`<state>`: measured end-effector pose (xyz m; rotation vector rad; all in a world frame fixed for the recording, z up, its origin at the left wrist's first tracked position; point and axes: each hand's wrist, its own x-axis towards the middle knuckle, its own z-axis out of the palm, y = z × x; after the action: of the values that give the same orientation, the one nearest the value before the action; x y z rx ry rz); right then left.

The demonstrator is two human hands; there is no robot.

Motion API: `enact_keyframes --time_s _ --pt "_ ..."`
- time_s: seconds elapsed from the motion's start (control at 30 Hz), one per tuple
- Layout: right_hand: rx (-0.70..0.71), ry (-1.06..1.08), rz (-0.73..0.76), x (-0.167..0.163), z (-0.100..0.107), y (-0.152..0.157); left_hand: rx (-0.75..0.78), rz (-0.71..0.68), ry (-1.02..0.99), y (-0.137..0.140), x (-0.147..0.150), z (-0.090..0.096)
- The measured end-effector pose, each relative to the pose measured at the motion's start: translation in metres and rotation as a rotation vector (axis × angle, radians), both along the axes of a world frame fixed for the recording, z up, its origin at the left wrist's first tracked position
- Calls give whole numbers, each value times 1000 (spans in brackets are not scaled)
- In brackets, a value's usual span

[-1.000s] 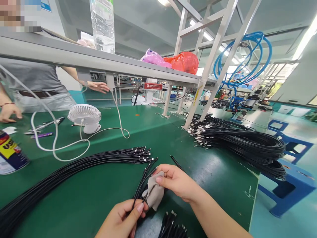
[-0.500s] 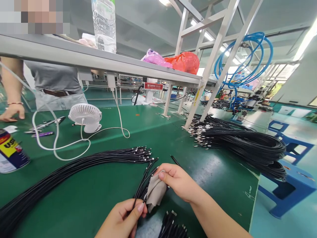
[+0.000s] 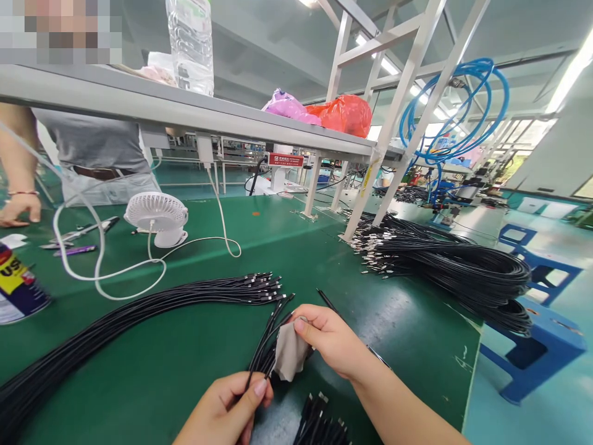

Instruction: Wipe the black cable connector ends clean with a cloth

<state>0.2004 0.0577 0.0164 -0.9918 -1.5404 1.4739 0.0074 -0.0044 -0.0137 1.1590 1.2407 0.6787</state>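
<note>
Black cables run up from my left hand, whose thumb and fingers are closed on them. My right hand pinches a grey cloth between thumb and fingers. The cloth hangs against the cables, just above and right of my left hand; part of a cable is hidden behind it. Below my right hand lies a bunch of black cable ends with metal plugs. Farther left, a long bundle of black cables curves across the green table, its plugs pointing right.
At the right edge, a large coil of black cables overhangs near a blue stool. A white fan, its cord and a spray can stand left. A shelf spans above. A co-worker's hand rests across the table.
The grey cloth has shifted slightly up, and its lower edge now sits a little higher above my left hand. Both hands keep their grips. The view has moved slightly.
</note>
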Motion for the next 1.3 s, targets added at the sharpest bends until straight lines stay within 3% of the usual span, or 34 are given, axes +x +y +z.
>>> enact_keyframes --time_s 0.67,0.83,1.1,1.2,1.3 --pt "-100 20 -74 3 1 5 6 27 -49 -2 2 3" --pt "100 -135 -120 2 0 3 3 27 -51 -3 1 2" --pt "657 -495 -224 2 -4 0 -8 45 -95 -4 0 -2" --pt "743 -541 -259 0 -6 1 -4 40 -100 -4 -1 -2" --pt "734 -534 -334 1 -4 4 -13 39 -67 -5 0 5"
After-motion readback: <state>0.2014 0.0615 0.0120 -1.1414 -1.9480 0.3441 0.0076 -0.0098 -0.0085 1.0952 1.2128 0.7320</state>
